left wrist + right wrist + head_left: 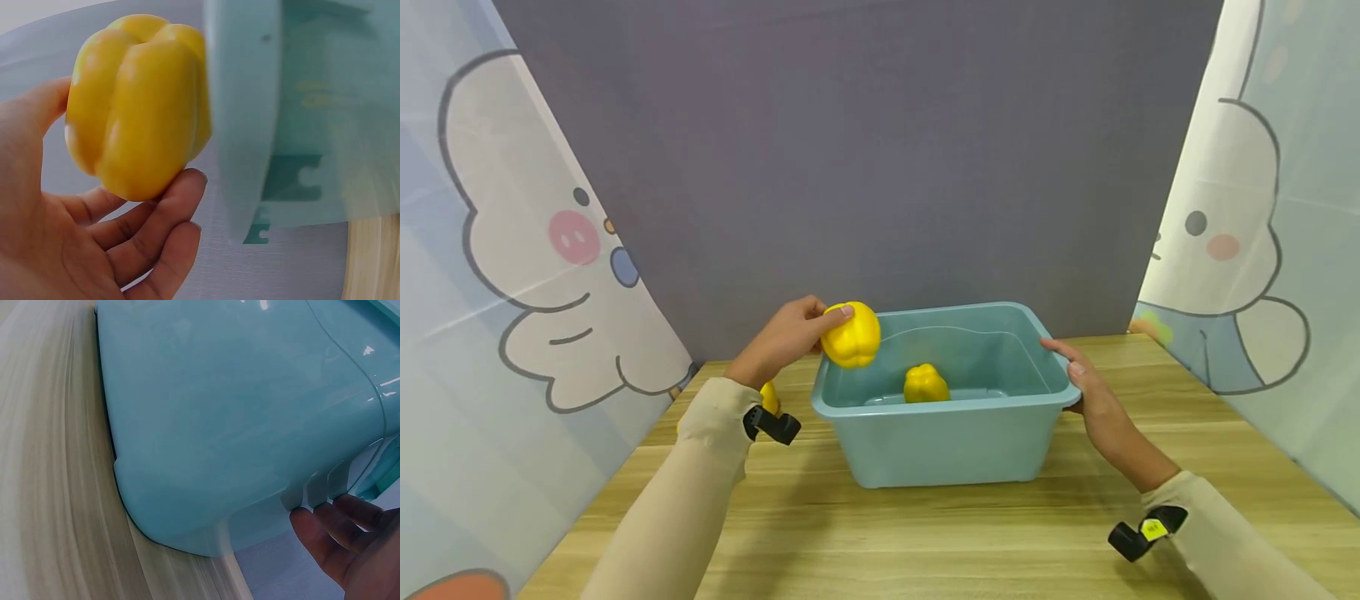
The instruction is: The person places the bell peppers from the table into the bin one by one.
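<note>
Tabletop [925,542]: pale wood grain, it carried the tub, with both forearms in beige sleeves reaching over its near part.
Right hand [1093,396]: it held the right rim of the tub, thumb lying along the top edge, fingers [350,515] curled under the lip from below.
Tub [947,442]: light blue plastic, it stood upright on the tabletop between the two hands.
Second pepper [926,384]: yellow, it lay on the tub's floor, towards the middle.
Left hand [786,337]: raised at the tub's left rim, its fingers [156,231] and thumb cupped and gripped the held pepper.
Held pepper [851,334]: yellow, it hung in the air just over the tub's far left corner.
Backdrop [865,150]: plain grey, it stood behind the tub.
</note>
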A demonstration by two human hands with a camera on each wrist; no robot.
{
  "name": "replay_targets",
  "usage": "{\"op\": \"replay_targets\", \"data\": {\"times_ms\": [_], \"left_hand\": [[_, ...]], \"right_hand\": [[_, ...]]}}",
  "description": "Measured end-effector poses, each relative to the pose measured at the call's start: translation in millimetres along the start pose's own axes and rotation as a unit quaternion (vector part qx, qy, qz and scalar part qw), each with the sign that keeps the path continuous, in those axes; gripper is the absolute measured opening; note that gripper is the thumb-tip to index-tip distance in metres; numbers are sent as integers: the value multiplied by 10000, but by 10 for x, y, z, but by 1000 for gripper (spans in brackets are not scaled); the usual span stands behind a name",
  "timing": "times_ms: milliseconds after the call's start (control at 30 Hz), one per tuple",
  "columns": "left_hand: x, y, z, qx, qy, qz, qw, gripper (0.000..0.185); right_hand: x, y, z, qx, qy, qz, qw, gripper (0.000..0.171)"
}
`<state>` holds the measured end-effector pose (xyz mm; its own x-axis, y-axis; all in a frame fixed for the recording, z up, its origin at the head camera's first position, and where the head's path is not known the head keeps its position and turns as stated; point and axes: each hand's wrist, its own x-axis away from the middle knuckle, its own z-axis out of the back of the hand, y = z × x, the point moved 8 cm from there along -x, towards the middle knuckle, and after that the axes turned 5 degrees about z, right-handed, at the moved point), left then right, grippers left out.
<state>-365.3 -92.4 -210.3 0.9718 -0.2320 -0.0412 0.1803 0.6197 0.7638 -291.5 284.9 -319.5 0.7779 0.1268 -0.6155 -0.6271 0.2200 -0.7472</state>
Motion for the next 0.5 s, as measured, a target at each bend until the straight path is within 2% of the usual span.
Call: {"op": "replay_targets", "data": {"times_ms": [233, 500], "left_hand": [[-78, 54, -5, 17, -274, -43, 9996, 70], [-148, 168, -26, -64, -359, -53, 9993, 73]], "right_hand": [[18, 12, 1, -169, 103, -72, 9998, 49], [-1, 17, 10, -66, 64, -73, 9999, 52]]}}
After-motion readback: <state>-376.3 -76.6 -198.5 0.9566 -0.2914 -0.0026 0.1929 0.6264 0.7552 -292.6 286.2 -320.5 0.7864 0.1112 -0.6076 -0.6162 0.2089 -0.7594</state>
